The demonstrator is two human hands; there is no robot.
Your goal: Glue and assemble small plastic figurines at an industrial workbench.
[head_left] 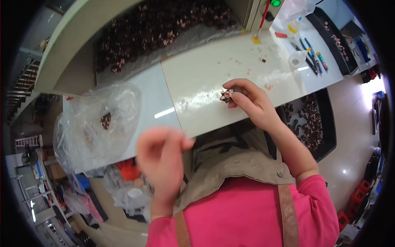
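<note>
Over the pale worktop, my right hand (252,103) is closed around a small dark brown figurine (226,96) with pinkish-white and red details. Thumb and fingers pinch it, and part of it is hidden by them. My left hand (162,156) is raised at the near edge of the worktop, left of my apron. Motion smears it: the fingers look curled, but whether anything is between them I cannot tell. Left of that hand lies a clear plastic bag (123,119) with a small cluster of dark and pink pieces (105,121) on it.
A large heap of dark and pink pieces (164,29) fills the cabinet opening at the back. Pliers (311,57), a white bottle (297,59) and small pink scraps (269,87) lie to the right. A black tray (327,123) of similar pieces stands below the worktop's right side.
</note>
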